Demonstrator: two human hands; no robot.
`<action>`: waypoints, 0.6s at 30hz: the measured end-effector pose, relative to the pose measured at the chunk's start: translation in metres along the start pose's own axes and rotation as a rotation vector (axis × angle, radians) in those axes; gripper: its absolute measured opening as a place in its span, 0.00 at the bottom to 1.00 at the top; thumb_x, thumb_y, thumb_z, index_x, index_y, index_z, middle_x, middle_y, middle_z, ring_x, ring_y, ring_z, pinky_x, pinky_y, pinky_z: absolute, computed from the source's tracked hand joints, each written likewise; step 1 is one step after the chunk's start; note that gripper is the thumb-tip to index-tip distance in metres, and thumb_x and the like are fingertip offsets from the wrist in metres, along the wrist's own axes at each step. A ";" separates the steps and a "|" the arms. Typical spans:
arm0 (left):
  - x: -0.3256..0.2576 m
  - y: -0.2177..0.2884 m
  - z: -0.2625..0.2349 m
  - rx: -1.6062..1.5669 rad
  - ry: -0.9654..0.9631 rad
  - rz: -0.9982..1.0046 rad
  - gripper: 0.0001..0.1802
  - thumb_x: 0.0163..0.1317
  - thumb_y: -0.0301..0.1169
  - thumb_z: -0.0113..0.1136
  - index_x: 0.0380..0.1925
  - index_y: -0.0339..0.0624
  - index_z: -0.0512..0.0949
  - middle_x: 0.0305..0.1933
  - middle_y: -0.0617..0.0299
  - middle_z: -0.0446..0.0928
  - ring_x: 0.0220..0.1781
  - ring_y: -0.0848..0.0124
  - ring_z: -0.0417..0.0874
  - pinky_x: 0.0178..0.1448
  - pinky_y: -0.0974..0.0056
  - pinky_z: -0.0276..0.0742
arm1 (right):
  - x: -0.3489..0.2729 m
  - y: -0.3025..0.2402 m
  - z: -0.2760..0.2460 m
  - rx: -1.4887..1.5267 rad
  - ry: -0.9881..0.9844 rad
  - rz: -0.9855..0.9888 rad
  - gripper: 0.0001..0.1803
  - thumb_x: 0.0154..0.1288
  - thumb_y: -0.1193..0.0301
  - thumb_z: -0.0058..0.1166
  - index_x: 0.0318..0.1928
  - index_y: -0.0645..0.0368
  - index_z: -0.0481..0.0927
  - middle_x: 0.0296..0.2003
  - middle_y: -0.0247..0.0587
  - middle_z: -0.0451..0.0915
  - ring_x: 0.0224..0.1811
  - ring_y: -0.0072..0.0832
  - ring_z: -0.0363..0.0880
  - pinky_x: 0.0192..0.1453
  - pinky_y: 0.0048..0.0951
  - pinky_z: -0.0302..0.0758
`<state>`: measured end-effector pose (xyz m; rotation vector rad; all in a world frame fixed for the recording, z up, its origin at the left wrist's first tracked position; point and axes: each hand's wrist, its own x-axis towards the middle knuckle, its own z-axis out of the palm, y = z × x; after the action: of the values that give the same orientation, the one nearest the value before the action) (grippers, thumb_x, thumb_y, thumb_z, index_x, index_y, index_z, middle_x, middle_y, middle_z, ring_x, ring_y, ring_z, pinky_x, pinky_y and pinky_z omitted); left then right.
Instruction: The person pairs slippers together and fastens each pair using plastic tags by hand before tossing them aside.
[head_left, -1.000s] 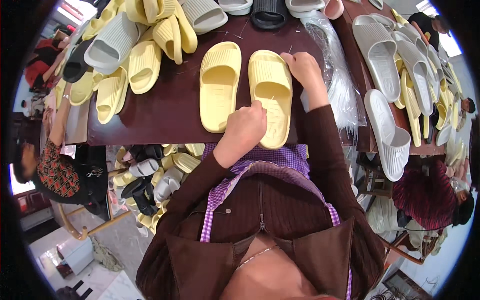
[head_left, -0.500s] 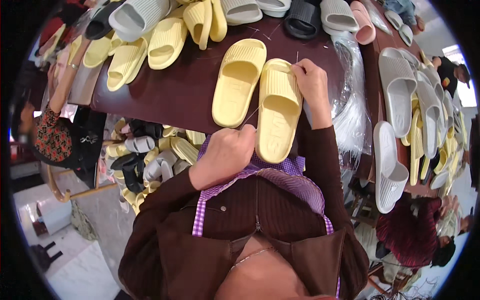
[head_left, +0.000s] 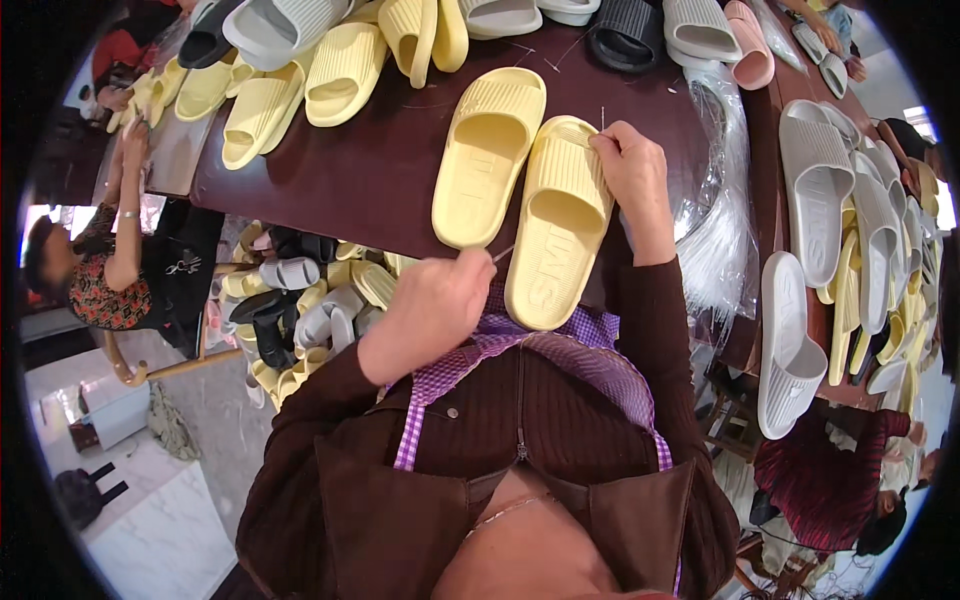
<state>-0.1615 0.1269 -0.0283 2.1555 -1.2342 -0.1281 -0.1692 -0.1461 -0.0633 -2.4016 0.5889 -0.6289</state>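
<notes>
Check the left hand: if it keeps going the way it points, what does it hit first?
Likely the nearer yellow slide: the left hand points a thin tool toward its side edge, right beside the tip. Depth unclear.

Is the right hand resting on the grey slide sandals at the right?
No, the right hand grips the toe end of a yellow slide sandal.

Bare dark table top (head_left: 385,170) lies open to the left of the two pale yellow slides (head_left: 525,200), between them and the yellow slippers (head_left: 300,85) heaped along the far-left edge. Beyond the pair, the far edge is walled by grey, black (head_left: 625,30) and pink slippers (head_left: 748,45), with only a narrow strip of table before them. To the right, a bundle of clear plastic ties (head_left: 722,220) crowds close against the right hand (head_left: 630,170), and grey slippers (head_left: 815,190) fill the neighbouring table past it.
</notes>
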 end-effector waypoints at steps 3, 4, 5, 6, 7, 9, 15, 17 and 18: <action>0.026 -0.022 0.008 0.049 0.006 -0.060 0.04 0.61 0.27 0.53 0.30 0.37 0.72 0.19 0.47 0.73 0.20 0.52 0.77 0.25 0.54 0.72 | 0.000 0.003 0.001 0.023 0.001 0.020 0.08 0.58 0.68 0.57 0.33 0.61 0.81 0.24 0.51 0.79 0.26 0.40 0.79 0.33 0.33 0.74; 0.037 -0.033 0.012 0.035 0.006 -0.039 0.05 0.61 0.27 0.52 0.30 0.36 0.72 0.19 0.47 0.73 0.20 0.51 0.77 0.26 0.54 0.71 | 0.001 0.005 0.002 0.031 0.002 0.027 0.08 0.58 0.69 0.57 0.33 0.61 0.81 0.24 0.50 0.79 0.26 0.39 0.80 0.33 0.32 0.74; 0.049 -0.043 0.017 0.020 0.006 -0.018 0.06 0.62 0.28 0.51 0.30 0.36 0.72 0.20 0.46 0.73 0.21 0.50 0.76 0.26 0.53 0.71 | 0.001 0.007 0.003 0.029 0.007 0.028 0.08 0.58 0.69 0.57 0.33 0.61 0.81 0.24 0.50 0.79 0.26 0.39 0.80 0.33 0.32 0.74; 0.062 -0.052 0.021 0.021 0.006 -0.013 0.06 0.62 0.28 0.51 0.30 0.36 0.72 0.20 0.46 0.73 0.21 0.50 0.76 0.26 0.53 0.71 | 0.001 0.008 0.004 0.038 0.011 0.032 0.08 0.58 0.69 0.56 0.34 0.61 0.81 0.24 0.50 0.80 0.26 0.38 0.80 0.32 0.32 0.74; 0.075 -0.061 0.025 0.055 0.017 0.067 0.06 0.62 0.28 0.51 0.29 0.36 0.70 0.19 0.47 0.73 0.22 0.50 0.77 0.28 0.52 0.72 | 0.001 0.008 0.004 0.047 0.015 0.036 0.08 0.58 0.70 0.56 0.34 0.61 0.81 0.24 0.50 0.80 0.25 0.36 0.80 0.32 0.31 0.74; 0.096 -0.072 0.032 0.087 0.027 0.156 0.08 0.61 0.29 0.51 0.28 0.36 0.69 0.19 0.47 0.73 0.24 0.50 0.77 0.29 0.51 0.72 | 0.001 0.011 0.005 0.052 0.027 0.044 0.08 0.58 0.70 0.56 0.34 0.61 0.81 0.24 0.49 0.80 0.25 0.35 0.80 0.32 0.31 0.74; 0.127 -0.087 0.045 0.051 0.079 0.329 0.07 0.61 0.29 0.50 0.30 0.36 0.69 0.28 0.46 0.73 0.34 0.51 0.75 0.41 0.50 0.71 | 0.012 0.014 0.004 0.212 0.094 0.018 0.07 0.59 0.72 0.56 0.34 0.63 0.81 0.23 0.44 0.80 0.24 0.30 0.79 0.31 0.28 0.73; 0.129 -0.091 0.047 0.025 0.067 0.293 0.07 0.61 0.30 0.50 0.30 0.36 0.69 0.30 0.46 0.73 0.35 0.51 0.75 0.42 0.50 0.71 | 0.021 0.009 0.005 0.249 0.103 0.019 0.07 0.59 0.72 0.56 0.34 0.64 0.81 0.22 0.43 0.80 0.24 0.29 0.78 0.31 0.28 0.73; 0.129 -0.093 0.047 -0.011 0.056 0.251 0.07 0.62 0.30 0.50 0.30 0.36 0.69 0.30 0.46 0.73 0.36 0.51 0.75 0.43 0.50 0.71 | 0.030 0.006 0.008 0.242 0.097 -0.023 0.07 0.59 0.73 0.56 0.35 0.63 0.81 0.22 0.41 0.80 0.24 0.29 0.78 0.32 0.27 0.73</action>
<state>-0.0393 0.0336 -0.0904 1.9619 -1.4539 0.0320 -0.1429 -0.1633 -0.0637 -2.1635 0.4955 -0.7838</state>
